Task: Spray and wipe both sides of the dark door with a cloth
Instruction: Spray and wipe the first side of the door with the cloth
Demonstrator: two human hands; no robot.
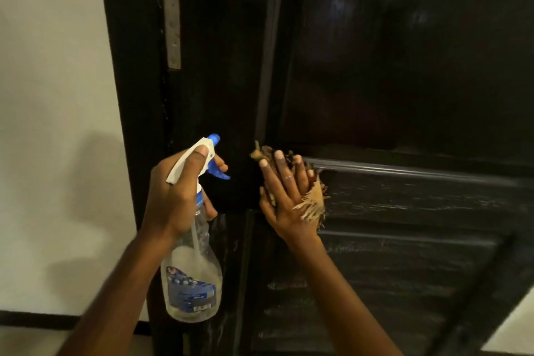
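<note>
White wall [52, 66], steel hinge plate [172, 20] beside glossy dark panelled door [404, 66]; left hand [176, 196] grips clear plastic spray bottle [192, 277], right hand [286, 196] flat-fingered, pressing frayed tan cloth [313, 199] on door.

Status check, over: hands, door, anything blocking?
Left hand grips spray bottle, finger on trigger. Right hand presses cloth flat against dark door. Nothing seen blocking the panel.

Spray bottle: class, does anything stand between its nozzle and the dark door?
Nothing visible does. The clear plastic spray bottle, gripped by the left hand, aims at bare dark wooden door; the right hand presses a frayed tan cloth beside that path.
</note>
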